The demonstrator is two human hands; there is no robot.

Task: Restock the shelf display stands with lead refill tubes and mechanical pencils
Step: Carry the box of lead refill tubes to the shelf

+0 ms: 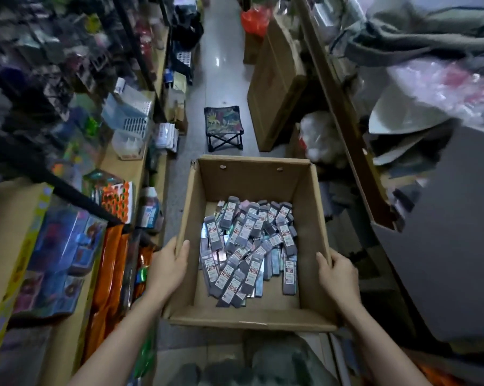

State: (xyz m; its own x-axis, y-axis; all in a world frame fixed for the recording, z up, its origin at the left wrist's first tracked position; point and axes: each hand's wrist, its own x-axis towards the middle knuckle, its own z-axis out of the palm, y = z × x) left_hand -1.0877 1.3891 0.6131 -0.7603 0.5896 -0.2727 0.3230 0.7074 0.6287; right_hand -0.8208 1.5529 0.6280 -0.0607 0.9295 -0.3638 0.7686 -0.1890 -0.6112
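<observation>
My forearms come in from the bottom edge, nearest the lens. Between them is an open cardboard box (252, 190), frame centre, held above the aisle floor.

Left hand (169, 267) grips the box's left wall: thumb hooked over the rim to the inside, fingers curled on the outside. Right hand (337, 274) grips the right wall the same way, thumb inside, fingers outside. Both hold the box only, nothing else in them.

The left shelf (68, 274) runs up the left side of the frame, packed with boxed goods and orange packs; most of it is motion-blurred and the labels are unreadable. I can't pick out the display stands in that blur. The right side of the frame is stacked with grey sheets, bags and flattened cardboard.

A tall carton (274, 87) stands upright in the upper centre, to the right of the aisle.

Lead refills (249, 249) lie in a loose heap on the box floor, centre to right, grey flat tubes with white-and-red labels, lying at mixed angles. A strip of bare cardboard shows along the near and left inner walls. No pencils I can make out in the heap.

A folding stool (224, 126) with a patterned seat sits on the floor just beyond the box's far wall.

An orange bag (254, 19) is at top centre, beside the carton.
</observation>
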